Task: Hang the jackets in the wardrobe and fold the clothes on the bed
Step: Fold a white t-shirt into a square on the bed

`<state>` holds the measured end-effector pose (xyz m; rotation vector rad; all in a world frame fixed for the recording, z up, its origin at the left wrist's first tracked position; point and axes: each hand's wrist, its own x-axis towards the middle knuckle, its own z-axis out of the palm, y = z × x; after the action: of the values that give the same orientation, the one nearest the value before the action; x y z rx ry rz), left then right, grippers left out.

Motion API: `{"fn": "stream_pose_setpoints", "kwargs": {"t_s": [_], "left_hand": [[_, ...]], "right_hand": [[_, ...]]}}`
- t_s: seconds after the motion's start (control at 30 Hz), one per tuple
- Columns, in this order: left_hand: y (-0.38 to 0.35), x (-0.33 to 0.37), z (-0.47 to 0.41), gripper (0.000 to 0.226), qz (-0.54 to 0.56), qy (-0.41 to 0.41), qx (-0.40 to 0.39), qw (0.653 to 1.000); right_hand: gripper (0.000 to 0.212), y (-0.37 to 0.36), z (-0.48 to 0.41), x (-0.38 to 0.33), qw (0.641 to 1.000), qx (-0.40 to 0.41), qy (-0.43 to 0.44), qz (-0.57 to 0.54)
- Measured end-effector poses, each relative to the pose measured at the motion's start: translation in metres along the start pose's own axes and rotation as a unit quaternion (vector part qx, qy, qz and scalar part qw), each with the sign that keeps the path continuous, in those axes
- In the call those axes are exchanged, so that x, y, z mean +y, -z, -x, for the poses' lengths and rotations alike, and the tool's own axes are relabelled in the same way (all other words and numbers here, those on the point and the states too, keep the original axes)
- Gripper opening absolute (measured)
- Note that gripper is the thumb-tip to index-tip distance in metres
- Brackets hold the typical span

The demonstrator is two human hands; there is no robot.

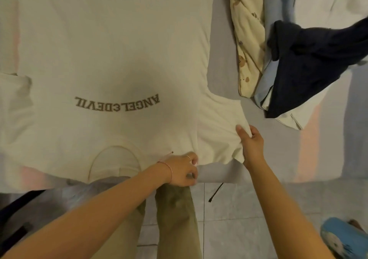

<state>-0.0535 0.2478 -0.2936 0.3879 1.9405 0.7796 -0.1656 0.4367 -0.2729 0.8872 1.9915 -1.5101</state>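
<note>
A cream T-shirt (111,55) with brown upside-down lettering lies spread flat on the bed, its collar toward me. My left hand (182,169) pinches the shirt's shoulder seam at the near bed edge, just right of the collar. My right hand (251,145) grips the outer edge of the shirt's right short sleeve, with the fabric bunched under the fingers. A heap of unfolded clothes lies at the upper right: a cream patterned piece (249,45), a light blue one (275,5) and a dark navy garment (310,63).
The grey bedsheet (223,59) shows between the shirt and the heap. Grey floor tiles (239,215) lie below the bed edge, with a thin black stick (216,192) on them. A blue slipper (344,238) sits at the bottom right. My olive trousers (177,219) stand against the bed.
</note>
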Motion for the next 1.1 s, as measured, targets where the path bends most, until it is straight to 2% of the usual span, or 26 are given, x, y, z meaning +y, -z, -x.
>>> {"fn": "stream_pose_setpoints", "kwargs": {"t_s": [0.03, 0.1, 0.13, 0.17, 0.2, 0.23, 0.27, 0.33, 0.37, 0.4, 0.43, 0.47, 0.5, 0.57, 0.6, 0.63, 0.67, 0.73, 0.8, 0.87, 0.97, 1.03, 1.1], "left_hand": [[0.002, 0.002, 0.001, 0.039, 0.029, 0.012, -0.041, 0.999], [0.013, -0.001, 0.007, 0.05, 0.21, 0.033, -0.082, 0.974], [0.021, -0.003, 0.013, 0.046, 0.331, 0.043, -0.058, 0.941], [0.028, -0.009, 0.02, 0.037, 0.434, 0.053, 0.007, 0.899], [0.034, -0.017, 0.026, 0.031, 0.521, 0.066, 0.084, 0.847], [0.038, -0.024, 0.031, 0.032, 0.614, 0.07, 0.142, 0.773], [0.04, -0.033, 0.035, 0.04, 0.714, 0.056, 0.175, 0.676], [0.034, -0.045, 0.04, 0.062, 0.863, 0.012, 0.202, 0.463], [0.032, -0.047, 0.041, 0.069, 0.893, 0.008, 0.217, 0.395], [0.029, -0.047, 0.041, 0.072, 0.9, 0.02, 0.23, 0.369], [0.027, -0.044, 0.041, 0.071, 0.891, 0.04, 0.246, 0.379], [0.024, -0.04, 0.041, 0.066, 0.871, 0.064, 0.264, 0.41], [0.023, -0.034, 0.042, 0.058, 0.842, 0.083, 0.28, 0.454], [0.016, -0.029, 0.043, 0.042, 0.731, 0.14, 0.323, 0.584], [0.009, -0.029, 0.042, 0.044, 0.655, 0.169, 0.353, 0.646], [0.003, -0.029, 0.042, 0.046, 0.589, 0.183, 0.382, 0.688], [-0.004, -0.028, 0.043, 0.044, 0.544, 0.193, 0.412, 0.705], [-0.011, -0.024, 0.048, 0.038, 0.501, 0.199, 0.474, 0.696], [-0.014, -0.026, 0.058, 0.035, 0.471, 0.201, 0.535, 0.672], [-0.013, -0.031, 0.069, 0.036, 0.459, 0.197, 0.579, 0.644], [-0.01, -0.041, 0.078, 0.033, 0.441, 0.206, 0.617, 0.618], [-0.01, -0.051, 0.078, 0.027, 0.429, 0.21, 0.628, 0.615], [-0.012, -0.062, 0.076, 0.022, 0.439, 0.22, 0.621, 0.611]], "right_hand": [[0.026, 0.0, 0.004, -0.001, 1.0, 0.006, -0.006, -0.03], [0.034, -0.004, 0.017, -0.01, 0.997, 0.004, 0.007, -0.079], [0.034, -0.009, 0.026, -0.017, 0.996, -0.004, 0.033, -0.078], [0.034, -0.016, 0.039, -0.025, 0.995, -0.02, 0.078, -0.054], [0.036, -0.024, 0.052, -0.033, 0.989, -0.052, 0.136, -0.01], [0.039, -0.031, 0.065, -0.038, 0.975, -0.107, 0.191, 0.049], [0.042, -0.04, 0.076, -0.041, 0.953, -0.173, 0.219, 0.115], [0.049, -0.062, 0.091, -0.041, 0.902, -0.301, 0.201, 0.237], [0.053, -0.072, 0.093, -0.041, 0.883, -0.33, 0.182, 0.278], [0.056, -0.08, 0.09, -0.041, 0.875, -0.331, 0.18, 0.304], [0.057, -0.087, 0.081, -0.041, 0.87, -0.307, 0.206, 0.328], [0.057, -0.095, 0.071, -0.042, 0.854, -0.269, 0.256, 0.365], [0.059, -0.103, 0.057, -0.045, 0.827, -0.234, 0.316, 0.402], [0.066, -0.122, 0.029, -0.051, 0.748, -0.215, 0.426, 0.461], [0.068, -0.132, 0.015, -0.055, 0.713, -0.239, 0.442, 0.489], [0.069, -0.141, 0.006, -0.061, 0.687, -0.276, 0.426, 0.52], [0.068, -0.151, -0.002, -0.065, 0.664, -0.318, 0.386, 0.556], [0.055, -0.161, -0.015, -0.076, 0.619, -0.362, 0.296, 0.631], [0.039, -0.168, -0.021, -0.087, 0.6, -0.374, 0.273, 0.653], [0.012, -0.17, -0.024, -0.096, 0.619, -0.404, 0.278, 0.614], [0.034, -0.171, -0.024, -0.108, 0.644, -0.405, 0.289, 0.581], [0.034, -0.171, -0.028, -0.11, 0.669, -0.381, 0.302, 0.562], [0.025, -0.171, -0.032, -0.107, 0.701, -0.366, 0.3, 0.533]]}}
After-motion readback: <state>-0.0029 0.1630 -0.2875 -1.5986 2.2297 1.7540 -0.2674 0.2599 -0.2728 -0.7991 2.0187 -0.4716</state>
